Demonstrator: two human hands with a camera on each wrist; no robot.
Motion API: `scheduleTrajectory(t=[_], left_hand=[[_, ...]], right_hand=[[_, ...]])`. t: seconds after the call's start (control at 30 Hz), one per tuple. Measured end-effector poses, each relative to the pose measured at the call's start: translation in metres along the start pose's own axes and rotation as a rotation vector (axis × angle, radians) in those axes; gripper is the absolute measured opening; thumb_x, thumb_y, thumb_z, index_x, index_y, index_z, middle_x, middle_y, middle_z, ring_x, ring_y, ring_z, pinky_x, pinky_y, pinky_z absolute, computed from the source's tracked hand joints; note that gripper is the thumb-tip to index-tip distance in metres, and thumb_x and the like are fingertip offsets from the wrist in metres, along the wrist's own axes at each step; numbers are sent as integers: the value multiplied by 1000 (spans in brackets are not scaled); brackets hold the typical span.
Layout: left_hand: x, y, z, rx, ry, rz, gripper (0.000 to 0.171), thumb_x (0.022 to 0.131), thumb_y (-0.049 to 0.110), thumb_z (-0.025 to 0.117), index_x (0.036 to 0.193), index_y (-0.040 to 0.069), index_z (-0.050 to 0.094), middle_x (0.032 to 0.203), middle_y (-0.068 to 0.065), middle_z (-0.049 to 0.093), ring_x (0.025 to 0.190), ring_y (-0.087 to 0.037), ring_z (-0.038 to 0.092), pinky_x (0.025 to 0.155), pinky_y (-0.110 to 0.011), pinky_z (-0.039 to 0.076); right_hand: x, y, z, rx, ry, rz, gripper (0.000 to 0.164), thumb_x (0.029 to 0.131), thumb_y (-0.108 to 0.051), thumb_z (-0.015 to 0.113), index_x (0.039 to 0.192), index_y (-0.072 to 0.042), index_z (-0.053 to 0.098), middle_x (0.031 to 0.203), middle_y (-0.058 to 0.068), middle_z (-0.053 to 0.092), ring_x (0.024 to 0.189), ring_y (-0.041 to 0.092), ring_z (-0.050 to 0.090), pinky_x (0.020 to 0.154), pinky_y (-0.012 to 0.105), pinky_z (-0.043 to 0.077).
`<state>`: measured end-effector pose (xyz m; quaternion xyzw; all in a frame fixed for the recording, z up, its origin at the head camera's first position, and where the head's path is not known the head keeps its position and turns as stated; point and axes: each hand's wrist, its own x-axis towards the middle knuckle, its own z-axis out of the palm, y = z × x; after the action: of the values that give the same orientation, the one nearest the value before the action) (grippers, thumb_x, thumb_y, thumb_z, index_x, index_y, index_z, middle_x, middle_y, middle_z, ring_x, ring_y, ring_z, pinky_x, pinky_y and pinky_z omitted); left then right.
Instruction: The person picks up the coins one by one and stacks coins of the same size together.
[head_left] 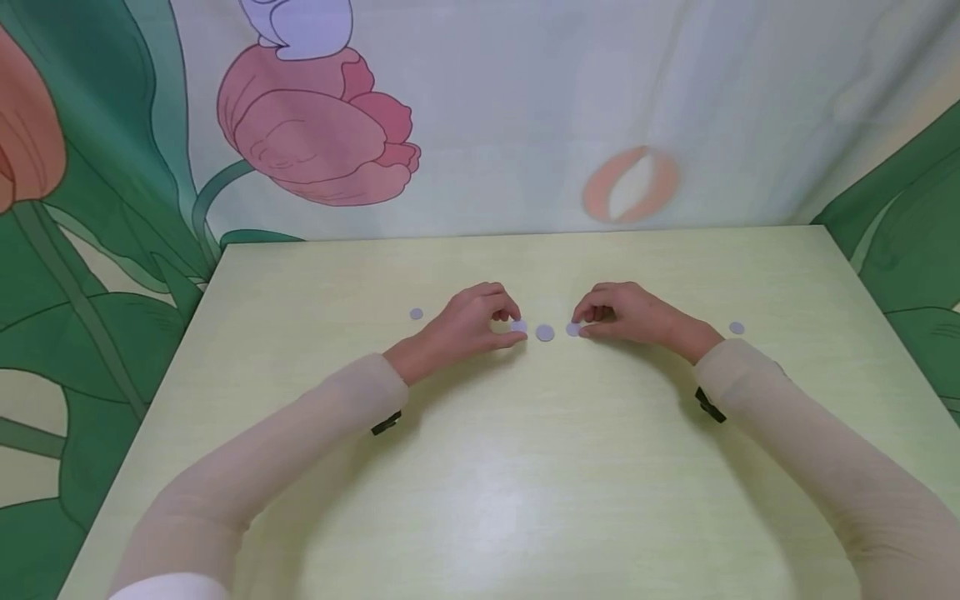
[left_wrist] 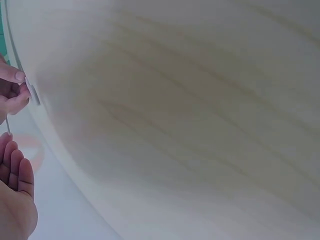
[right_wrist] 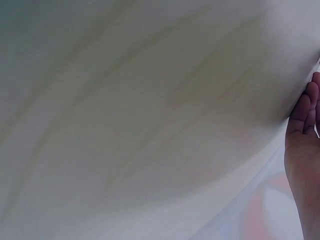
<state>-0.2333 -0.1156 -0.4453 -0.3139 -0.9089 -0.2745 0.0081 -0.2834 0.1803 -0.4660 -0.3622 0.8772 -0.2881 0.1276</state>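
Near the far side of the table, my left hand [head_left: 476,323] pinches a small pale round disc [head_left: 518,327] between thumb and fingers. Facing it from the right, my right hand [head_left: 633,313] pinches a similar disc. Between the two hands a third pale disc [head_left: 545,333] lies flat on the table. In the left wrist view, the left hand [left_wrist: 15,172] shows at the left edge, below the other hand's fingertips and a thin disc edge. Only part of the right hand [right_wrist: 305,130] appears in the right wrist view; its disc is hidden there.
Another pale disc [head_left: 416,313] lies left of the left hand, and one more [head_left: 737,328] sits beyond the right wrist. The light wooden table [head_left: 480,500] ends at a flower-patterned curtain [head_left: 510,117] behind. Dark wrist devices hang under both sleeves.
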Motion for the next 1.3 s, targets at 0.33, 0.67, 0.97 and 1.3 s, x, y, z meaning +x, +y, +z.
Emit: scheduleTrajectory(t=[0.33, 0.67, 0.97, 1.3], left_hand=[[9, 6, 8, -42, 5, 11, 26, 86, 28, 84, 97, 5, 76, 93, -4, 67, 86, -16, 61, 78, -25, 51], [19, 14, 9, -40, -10, 9, 26, 86, 29, 83, 98, 7, 75, 93, -3, 66, 88, -17, 61, 80, -25, 51], [25, 14, 11, -14, -45, 8, 27, 88, 30, 82, 100, 7, 75, 94, -2, 66, 88, -15, 60, 80, -24, 50], [30, 17, 10, -11, -61, 5, 26, 88, 29, 82, 101, 8, 75, 96, -3, 67, 89, -16, 60, 81, -24, 51]], right_hand=[[1, 1, 0, 4, -10, 34, 15, 90, -15, 79, 105, -15, 76, 95, -2, 64, 88, 17, 58, 86, 34, 53], [2, 4, 0, 13, -11, 18, 15, 90, -15, 79, 105, -16, 76, 95, -2, 64, 89, 16, 59, 86, 32, 53], [4, 4, -2, -19, -27, -13, 15, 90, -14, 79, 105, -15, 77, 97, -2, 66, 90, 15, 60, 86, 33, 53], [8, 2, -3, -115, -33, -95, 18, 88, -12, 81, 106, -9, 78, 104, 2, 68, 98, 20, 65, 92, 40, 53]])
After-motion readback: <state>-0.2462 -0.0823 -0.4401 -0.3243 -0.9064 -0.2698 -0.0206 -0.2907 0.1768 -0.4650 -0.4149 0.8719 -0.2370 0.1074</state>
